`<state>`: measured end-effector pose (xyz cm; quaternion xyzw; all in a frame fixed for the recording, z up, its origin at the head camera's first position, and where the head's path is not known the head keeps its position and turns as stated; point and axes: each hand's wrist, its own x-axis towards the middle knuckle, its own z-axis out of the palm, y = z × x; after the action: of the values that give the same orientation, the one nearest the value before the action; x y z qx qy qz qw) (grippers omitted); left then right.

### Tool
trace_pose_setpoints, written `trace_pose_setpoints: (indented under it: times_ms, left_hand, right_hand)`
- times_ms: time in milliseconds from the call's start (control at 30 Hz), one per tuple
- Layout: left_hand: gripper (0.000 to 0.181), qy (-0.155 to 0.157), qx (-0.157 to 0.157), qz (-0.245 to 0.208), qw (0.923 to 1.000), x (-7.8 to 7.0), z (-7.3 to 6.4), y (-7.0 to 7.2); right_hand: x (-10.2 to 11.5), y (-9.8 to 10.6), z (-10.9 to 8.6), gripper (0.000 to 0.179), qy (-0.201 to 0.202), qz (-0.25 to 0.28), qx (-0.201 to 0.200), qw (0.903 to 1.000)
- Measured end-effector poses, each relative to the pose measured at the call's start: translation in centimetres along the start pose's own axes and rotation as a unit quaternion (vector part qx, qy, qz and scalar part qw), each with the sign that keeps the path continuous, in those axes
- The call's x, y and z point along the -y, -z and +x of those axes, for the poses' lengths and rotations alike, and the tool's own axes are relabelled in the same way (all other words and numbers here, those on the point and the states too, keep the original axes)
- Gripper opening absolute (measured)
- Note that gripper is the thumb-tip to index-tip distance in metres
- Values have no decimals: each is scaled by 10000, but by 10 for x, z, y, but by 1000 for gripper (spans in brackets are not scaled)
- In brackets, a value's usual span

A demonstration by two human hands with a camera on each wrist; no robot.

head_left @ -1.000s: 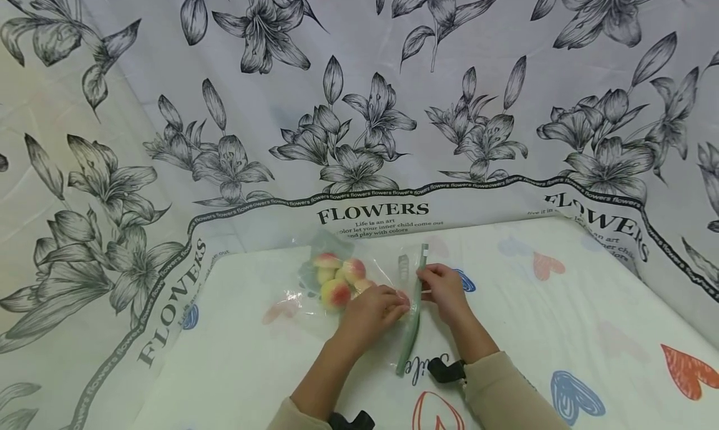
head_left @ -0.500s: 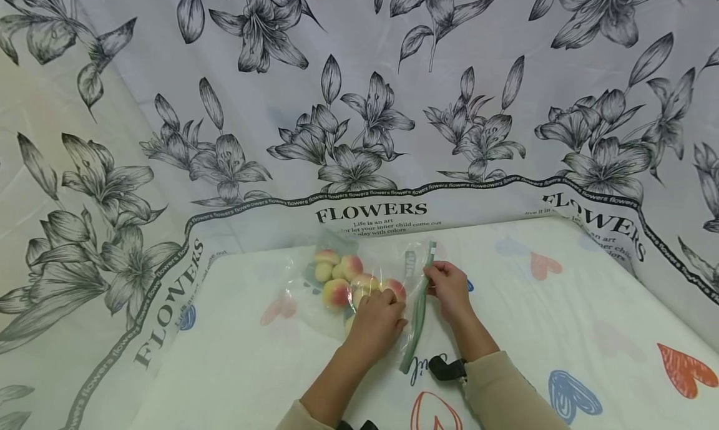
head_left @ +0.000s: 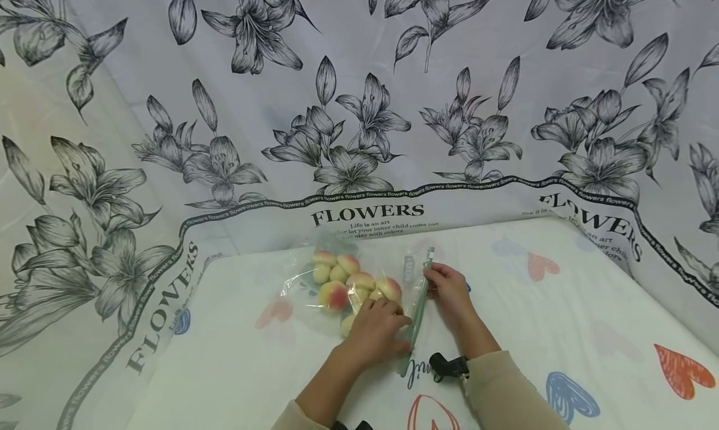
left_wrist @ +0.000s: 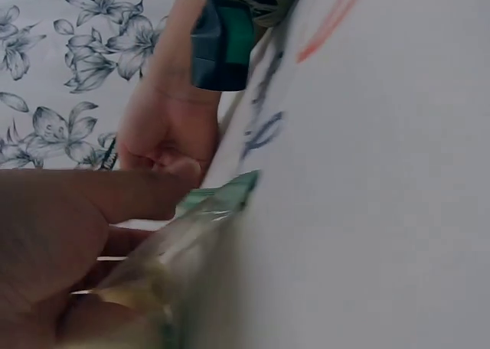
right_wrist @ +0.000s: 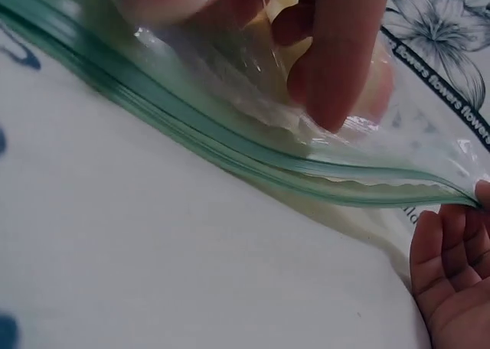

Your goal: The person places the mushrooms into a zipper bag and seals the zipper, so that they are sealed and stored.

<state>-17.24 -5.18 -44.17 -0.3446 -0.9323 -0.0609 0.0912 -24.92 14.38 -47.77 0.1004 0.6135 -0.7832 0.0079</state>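
A clear zip bag [head_left: 303, 280] lies on the table, holding several yellow-and-red peaches [head_left: 333, 296]. Its mouth, edged by a green zip strip [head_left: 418, 317], faces right. My right hand [head_left: 451, 293] pinches the far end of that strip. In the right wrist view the two green bands [right_wrist: 367, 184] stand slightly parted near the pinching right hand [right_wrist: 459, 280]. Over the near peaches, my left hand [head_left: 373, 333] rests on the bag, with thumb and forefinger apart beside the strip. In the left wrist view its thumb [left_wrist: 138, 192] reaches to the strip's near end.
Under the bag is a white tablecloth [head_left: 505, 330] printed with red and blue hearts. A flower-print curtain [head_left: 348, 118] rises behind and along the left side. Each wrist carries a dark camera mount, the right one [head_left: 446, 366] close over the cloth.
My left hand has moved off the bag's mouth, over the peaches, then toward the strip's near end. More peaches show. My right hand still pinches the strip, which has shifted slightly right.
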Motion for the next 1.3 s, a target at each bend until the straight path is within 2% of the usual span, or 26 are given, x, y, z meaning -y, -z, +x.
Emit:
trace_pose_setpoints:
  times_ms: [67,133,233,333,400,533,633,733,867,1033,1167,1300]
  left_hand:
    - [37,147,308,-727,9968,4,5,7]
    - [34,443,500,-1561,9855,9,11,17]
    - [32,868,335,-2570,9619,19,27,31]
    - [31,1114,37,-3050,9458,29,47,38]
    - [29,1159,-201,-3148,9419,35,62,39]
    - [28,1229,-518,-3176,9388,44,88,37]
    - [28,1276,-603,-3310,9330,49,104,34]
    - [29,1325,-468,-3436,9286,53,114,31]
    - [32,1314,-100,-3493,9277,55,124,23]
    - [31,1237,277,-3644,9226,57,133,16]
    - [23,1240,293,-3778,9171,56,138,16]
    - [16,1285,255,-4069,9040,51,143,19]
  right_hand:
    - [-1,1,0,35,-12,-7,25,10000]
    - [-2,1,0,35,-40,-33,38,10000]
    - [-2,2,0,36,-44,-55,74,9999]
    - [-2,2,0,36,-2,-117,91,9999]
    - [-1,1,-1,34,77,-245,72,9996]
    - [2,-2,-1,32,261,-561,30,9981]
    - [3,-4,-2,32,409,-772,75,9961]
    - [4,-4,-4,32,497,-902,170,9945]
    - [7,-1,-7,30,511,-947,252,9939]
    - [12,5,-9,29,531,-1094,288,9922]
    - [18,5,-8,33,569,-1085,391,9917]
    - [25,5,-7,39,678,-1091,137,9916]
